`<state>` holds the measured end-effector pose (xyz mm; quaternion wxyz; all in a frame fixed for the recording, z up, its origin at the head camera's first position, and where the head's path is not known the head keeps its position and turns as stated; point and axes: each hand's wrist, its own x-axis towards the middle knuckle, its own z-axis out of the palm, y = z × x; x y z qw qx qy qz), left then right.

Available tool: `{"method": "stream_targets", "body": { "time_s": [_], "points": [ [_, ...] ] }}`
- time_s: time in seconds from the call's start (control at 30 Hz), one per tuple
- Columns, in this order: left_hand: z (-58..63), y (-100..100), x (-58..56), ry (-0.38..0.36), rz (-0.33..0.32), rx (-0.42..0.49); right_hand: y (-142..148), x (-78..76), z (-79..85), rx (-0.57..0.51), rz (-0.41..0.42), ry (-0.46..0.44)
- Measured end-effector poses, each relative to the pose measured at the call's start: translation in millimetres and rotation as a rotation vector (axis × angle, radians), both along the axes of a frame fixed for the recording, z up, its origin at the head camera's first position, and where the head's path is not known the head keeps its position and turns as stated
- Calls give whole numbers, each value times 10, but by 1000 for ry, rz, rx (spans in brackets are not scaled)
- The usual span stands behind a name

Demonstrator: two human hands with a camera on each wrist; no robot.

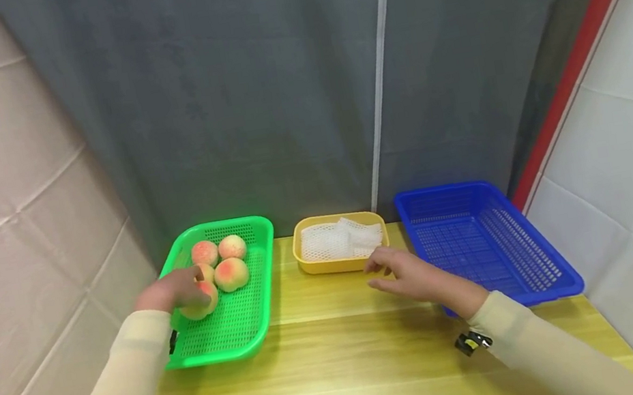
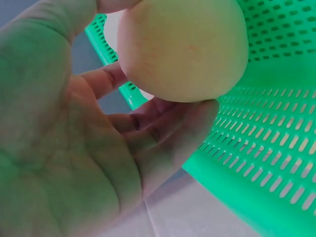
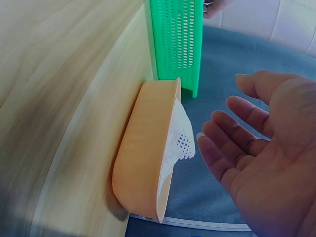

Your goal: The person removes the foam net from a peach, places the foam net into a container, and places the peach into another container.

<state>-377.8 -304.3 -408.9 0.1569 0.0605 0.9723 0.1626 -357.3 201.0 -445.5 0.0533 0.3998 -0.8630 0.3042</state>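
Note:
My left hand [image 1: 172, 291] reaches into the green basket [image 1: 232, 332] and grips a peach [image 1: 202, 307] near its left side. In the left wrist view, the fingers curl around the underside of this pale peach [image 2: 187, 54]. Several other peaches [image 1: 232, 274] with red blush sit close by in the basket, one partly hidden behind the hand. My right hand [image 1: 412, 273] hovers with relaxed fingers beside the yellow tray [image 1: 334, 266], holding nothing. White foam netting [image 1: 330, 242] lies in that tray, and a piece rises above the rim in the right wrist view.
On the right stands a blue perforated basket [image 1: 455, 248], partly behind the right forearm. All three containers rest on a wooden table [image 1: 331, 368]. A dark grey curtain [image 1: 227, 101] hangs behind them, with white panels [image 1: 11, 273] at the sides.

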Motion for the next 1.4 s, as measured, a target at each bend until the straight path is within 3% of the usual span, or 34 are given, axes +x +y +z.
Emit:
{"method": "stream_targets", "body": {
  "time_s": [0.17,0.37,0.67,0.83,0.9,0.97,1.17,1.27,1.4],
  "points": [
    [-20,41,29,-10,10,-41,-11,8,10,4,8,-7],
    [-5,67,102,-59,88,2,-12,2,0,11,10,-13],
    [-43,84,149,-125,248,161,7,50,-30,42,5,-43],
    [-65,107,139,-143,302,254,25,59,-40,64,-11,-62],
    [-59,123,129,-145,312,246,29,56,-51,69,-19,-57],
    [-45,136,120,-130,298,194,33,52,-67,67,-20,-56],
    [23,138,120,-30,159,-32,-12,37,-106,45,8,-77],
    [49,158,114,11,130,-32,-39,40,-95,43,1,-90],
    [107,250,121,125,62,-25,-48,41,-82,38,-13,-81]
  ]
}}
